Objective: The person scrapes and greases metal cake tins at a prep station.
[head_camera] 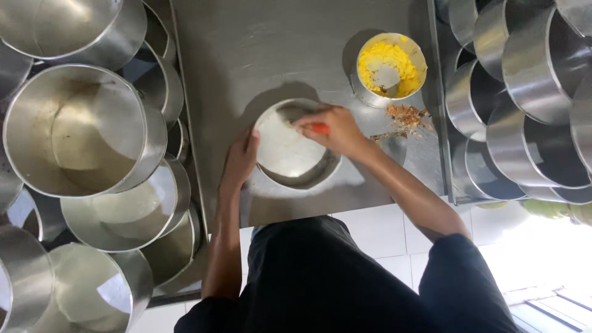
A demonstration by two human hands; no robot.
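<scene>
Centrally, 1 round shiny metal cake tin (290,148) sits on the steel worktop (246,49). Left hand (240,157) steadies its left rim, fingers loosely apart. Right hand (333,129), clamped on an orange-handled tool (319,128), works inside: greasing step, judged. Next likely needs more from the small metal bowl of yellow fat (390,69), far right.

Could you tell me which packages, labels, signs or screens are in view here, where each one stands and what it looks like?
None: no package, label, sign or screen shows in this view.
What is there instead is bare metalware: a round tin on the steel table under both hands, a smaller tin of yellow paste beyond it, and stacks of plain round tins on either side.
</scene>
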